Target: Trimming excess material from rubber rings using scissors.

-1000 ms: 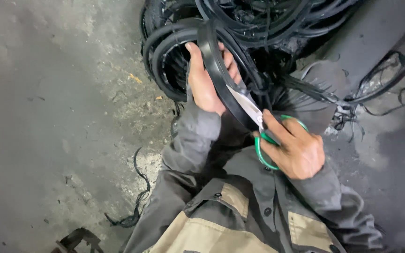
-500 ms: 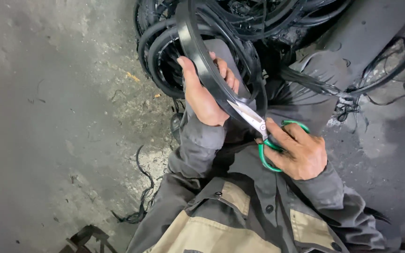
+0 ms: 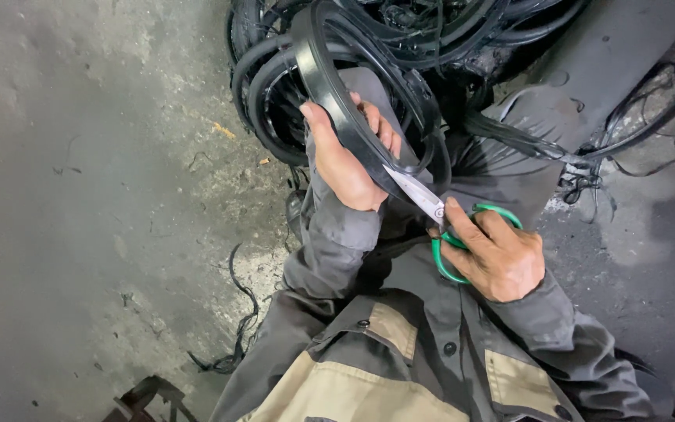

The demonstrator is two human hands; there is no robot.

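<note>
Rubber ring: the black rubber ring [image 3: 330,86] is a thick, flat-faced hoop with a raised edge, held up at an angle in front of the person's chest; its lower arc meets the scissor blades.
Left hand: the left hand [image 3: 345,160] is wrapped around the ring's lower band, thumb on the near face, fingers curled behind.
Right hand: the right hand [image 3: 494,254] is closed through the handles of the green-handled scissors [image 3: 439,219].
Scissors: 2 steel blades narrowly parted, tips against the ring just below the left hand.
Behind: a heap of black rubber rings [image 3: 400,31], tangled and overlapping.
Floor: grey concrete floor [image 3: 80,195] with thin black rubber trimmings [image 3: 240,312] beside the left sleeve.
</note>
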